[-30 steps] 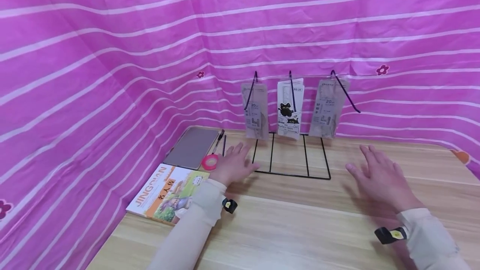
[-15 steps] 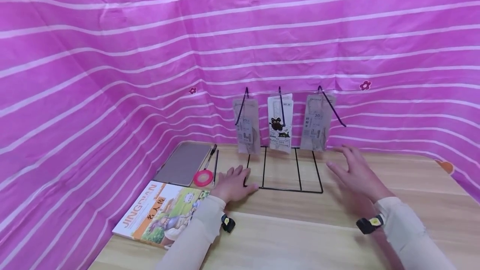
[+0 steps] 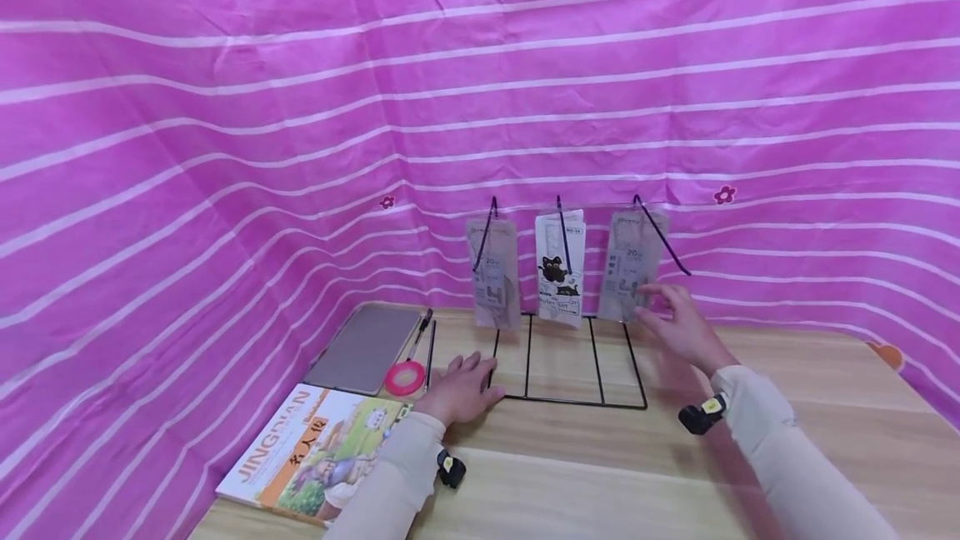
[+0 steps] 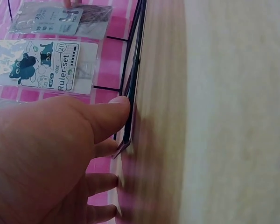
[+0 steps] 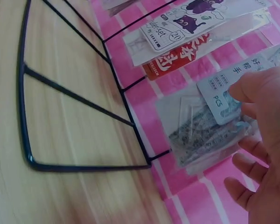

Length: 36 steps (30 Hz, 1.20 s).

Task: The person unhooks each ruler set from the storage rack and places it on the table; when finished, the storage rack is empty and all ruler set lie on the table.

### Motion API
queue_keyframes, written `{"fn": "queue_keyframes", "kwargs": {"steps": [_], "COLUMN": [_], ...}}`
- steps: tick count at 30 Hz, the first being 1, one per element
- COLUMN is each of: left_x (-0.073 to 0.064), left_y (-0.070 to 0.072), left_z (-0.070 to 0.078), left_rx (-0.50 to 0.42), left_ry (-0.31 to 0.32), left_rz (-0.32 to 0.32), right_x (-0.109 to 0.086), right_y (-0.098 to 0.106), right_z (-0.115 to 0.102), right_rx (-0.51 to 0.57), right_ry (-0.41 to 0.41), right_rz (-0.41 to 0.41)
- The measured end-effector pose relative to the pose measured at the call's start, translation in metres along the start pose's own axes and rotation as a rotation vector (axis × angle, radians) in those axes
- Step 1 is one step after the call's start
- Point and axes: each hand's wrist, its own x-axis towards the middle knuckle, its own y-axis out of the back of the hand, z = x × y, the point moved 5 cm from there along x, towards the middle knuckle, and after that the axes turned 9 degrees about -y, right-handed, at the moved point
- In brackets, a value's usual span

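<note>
A black wire display rack (image 3: pixel 577 403) stands on the table with three hooks, each carrying hanging plastic packs. My left hand (image 3: pixel 459 390) rests flat at the rack's front left corner; in the left wrist view its thumb (image 4: pixel 109 116) touches the base wire. My right hand (image 3: pixel 682 327) is at the lower edge of the right-hand ruler pack (image 3: pixel 626 252). In the right wrist view its thumb (image 5: pixel 247 88) overlaps that pack's card, the other fingers apart and loosely bent. The ruler set with black cats (image 3: pixel 558 282) hangs in the middle, another clear pack (image 3: pixel 493 282) on the left.
Left of the rack lie a pink tape roll (image 3: pixel 404 377), two pens (image 3: pixel 430 357), a grey flat notebook (image 3: pixel 365 348) and a picture-covered book (image 3: pixel 315 452). A pink striped cloth (image 3: pixel 525 107) hangs behind the table (image 3: pixel 570 482).
My right hand has moved left and forward from over the table to the right-hand pack. My left hand has settled at the rack's corner. The head view has tilted up a little.
</note>
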Motion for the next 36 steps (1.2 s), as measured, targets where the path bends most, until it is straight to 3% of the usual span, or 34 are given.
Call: {"fn": "queue_keyframes", "kwargs": {"steps": [6, 11, 14, 25, 36], "left_x": [-0.003, -0.005, -0.004, 0.001, 0.002], "left_y": [0.001, -0.001, -0.001, 0.005, 0.005], "left_z": [0.001, -0.001, -0.002, -0.002, 0.000], "left_rx": [0.003, -0.003, -0.011, -0.025, -0.030], "left_ry": [0.000, 0.013, 0.014, 0.027, 0.029], "left_rz": [0.011, 0.006, -0.001, -0.005, -0.020], "right_x": [-0.002, -0.010, -0.017, -0.049, -0.102], "right_y": [0.000, 0.001, 0.005, 0.032, 0.051], "right_z": [0.000, 0.003, 0.001, -0.018, -0.014], "right_rx": [0.017, 0.095, 0.129, 0.077, 0.030], "right_ry": [0.005, 0.007, 0.018, 0.154, 0.118], "right_rz": [0.104, 0.249, 0.297, 0.280, 0.269]}}
